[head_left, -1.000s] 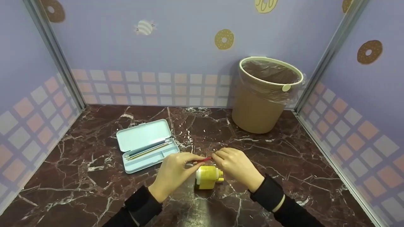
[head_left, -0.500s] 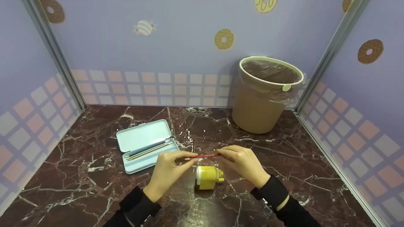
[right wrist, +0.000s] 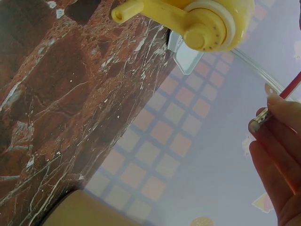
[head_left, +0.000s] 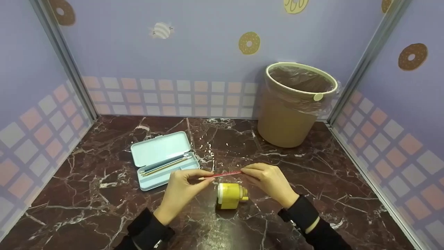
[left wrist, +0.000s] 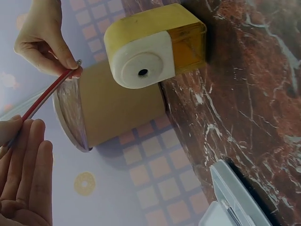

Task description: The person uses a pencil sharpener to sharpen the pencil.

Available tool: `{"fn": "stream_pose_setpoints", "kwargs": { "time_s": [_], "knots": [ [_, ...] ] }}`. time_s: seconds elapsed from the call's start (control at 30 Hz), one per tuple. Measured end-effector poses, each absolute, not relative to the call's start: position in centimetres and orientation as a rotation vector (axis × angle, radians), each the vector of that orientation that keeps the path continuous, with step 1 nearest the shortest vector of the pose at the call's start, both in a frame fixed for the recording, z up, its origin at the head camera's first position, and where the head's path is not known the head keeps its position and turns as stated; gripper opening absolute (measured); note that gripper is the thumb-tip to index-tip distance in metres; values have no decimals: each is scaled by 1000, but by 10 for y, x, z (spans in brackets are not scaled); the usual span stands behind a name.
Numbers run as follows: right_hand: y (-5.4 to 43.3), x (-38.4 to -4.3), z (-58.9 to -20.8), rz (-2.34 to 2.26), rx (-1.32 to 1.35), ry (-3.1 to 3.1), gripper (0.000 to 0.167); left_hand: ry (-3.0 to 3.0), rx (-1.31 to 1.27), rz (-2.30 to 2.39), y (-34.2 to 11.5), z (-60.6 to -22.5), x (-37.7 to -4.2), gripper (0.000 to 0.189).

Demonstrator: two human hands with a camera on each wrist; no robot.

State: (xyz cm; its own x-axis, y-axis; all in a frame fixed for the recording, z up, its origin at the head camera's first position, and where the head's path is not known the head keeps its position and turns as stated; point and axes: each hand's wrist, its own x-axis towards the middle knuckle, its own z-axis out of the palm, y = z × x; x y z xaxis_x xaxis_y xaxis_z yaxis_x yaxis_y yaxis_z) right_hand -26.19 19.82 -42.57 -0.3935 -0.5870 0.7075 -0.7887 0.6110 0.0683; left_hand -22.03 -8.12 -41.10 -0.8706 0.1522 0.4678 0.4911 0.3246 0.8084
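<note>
A red pencil (head_left: pixel 227 173) is held level between both hands, just beyond a yellow crank pencil sharpener (head_left: pixel 229 196). My left hand (head_left: pixel 182 187) pinches it between thumb and fingers near the sharpened wooden tip, which pokes out to the left. At the other end, my right hand (head_left: pixel 272 180) pinches the pencil by its metal ferrule and eraser (right wrist: pixel 256 123). The left wrist view shows the sharpener's white front (left wrist: pixel 141 61) with its dark round hole facing left. Its yellow crank handle (right wrist: pixel 164 14) appears in the right wrist view. Neither hand touches the sharpener.
A light blue pencil case (head_left: pixel 161 149) lies open at left, several pencils (head_left: pixel 166 166) in its tray. A brown waste bin (head_left: pixel 286 121) with a plastic liner stands back right. Patterned walls (head_left: pixel 208 52) enclose the marbled tabletop (head_left: pixel 104 208).
My hands have drawn apart, leaving more of the red pencil visible between them. The left hand moved left and the right hand slightly right. The sharpener stays in place.
</note>
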Motion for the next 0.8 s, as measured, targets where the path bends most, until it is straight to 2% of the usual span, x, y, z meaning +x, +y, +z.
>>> {"fn": "stream_pose_setpoints", "kwargs": {
  "time_s": [0.27, 0.43, 0.6, 0.8],
  "knots": [
    [197, -267, -429, 287, 1105, -2103, 24, -2414, -559, -1535, -107, -423, -220, 20],
    [199, -272, -432, 270, 1104, -2125, 23, -2476, -441, -1488, -138, -428, -222, 27],
    [200, -279, -432, 235, 1103, -2147, 21, -2554, -245, -1321, -172, -432, -225, 41],
    [203, -285, -432, 212, 1090, -2206, 19, -2736, -132, -1114, -213, -434, -230, 62]
  ]
}}
